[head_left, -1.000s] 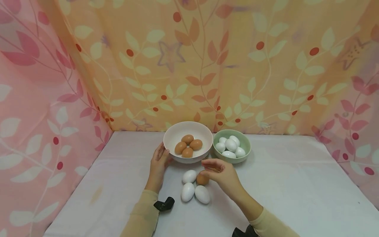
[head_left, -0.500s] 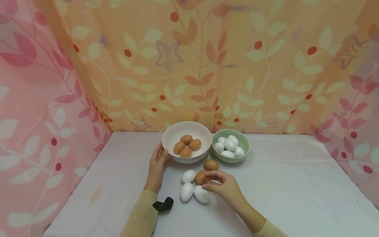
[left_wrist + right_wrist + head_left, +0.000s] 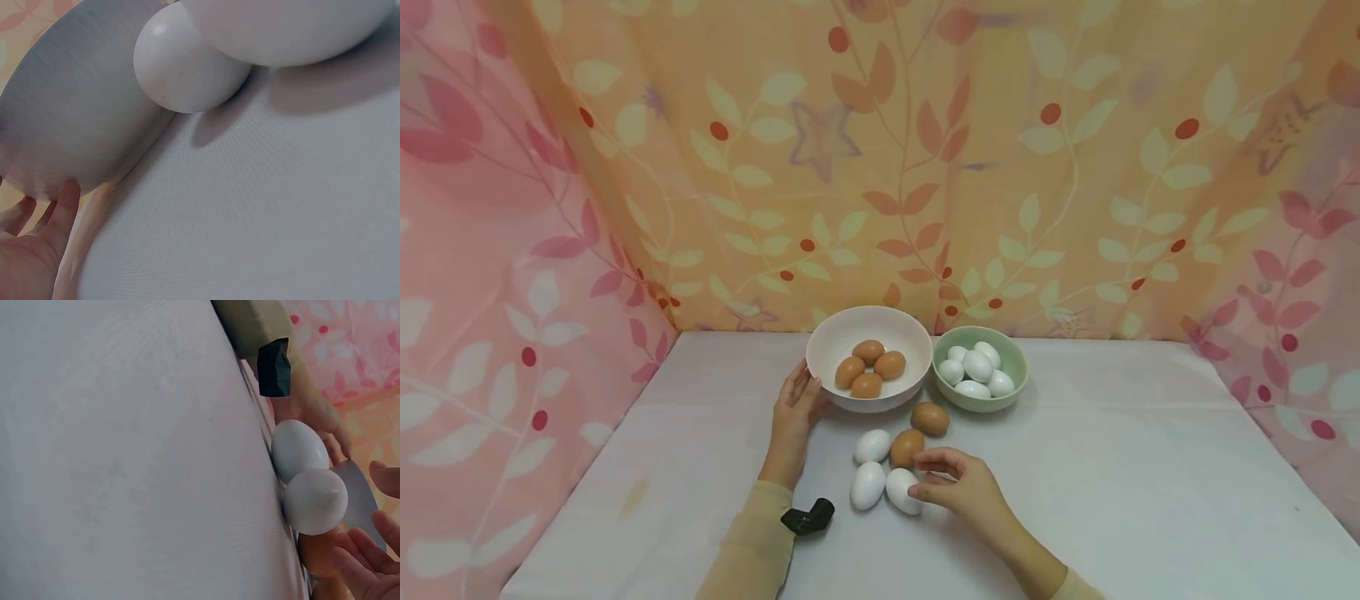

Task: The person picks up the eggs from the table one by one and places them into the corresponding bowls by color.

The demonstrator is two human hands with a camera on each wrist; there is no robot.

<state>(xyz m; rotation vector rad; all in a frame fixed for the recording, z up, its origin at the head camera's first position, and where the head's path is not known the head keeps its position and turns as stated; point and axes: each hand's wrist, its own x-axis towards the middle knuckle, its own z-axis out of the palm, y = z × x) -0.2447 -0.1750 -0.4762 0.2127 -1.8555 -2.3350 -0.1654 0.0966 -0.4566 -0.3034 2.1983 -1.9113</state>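
Note:
My left hand (image 3: pixel 794 417) touches the outer left side of a pale pink bowl (image 3: pixel 827 350), which holds several brown eggs (image 3: pixel 867 384). In the left wrist view, the fingertips (image 3: pixel 72 187) lie against the bowl's wall (image 3: pixel 75 106). My right hand (image 3: pixel 961 487) has its thumb and fingers spread apart beside the nearest right white egg (image 3: pixel 901 490); the thumb tip overlaps that egg, and I cannot tell if it touches. Two other white eggs (image 3: pixel 868 486) lie to its left. A brown egg (image 3: pixel 907 448) sits just behind, with another brown egg (image 3: pixel 930 418) closer to the bowls.
A green bowl (image 3: pixel 1017 367) with several white eggs (image 3: pixel 977 366) stands right of the pink bowl. White cloth covers the table (image 3: pixel 1135 467). Patterned curtains (image 3: pixel 752 167) hang behind and at both sides. A black strap piece (image 3: pixel 808 517) sticks out from the left wrist.
My right hand has drawn nearer to me, from the brown eggs to the near right white egg. The brown egg by the bowls, earlier hidden at the hand, now shows. The left hand stays.

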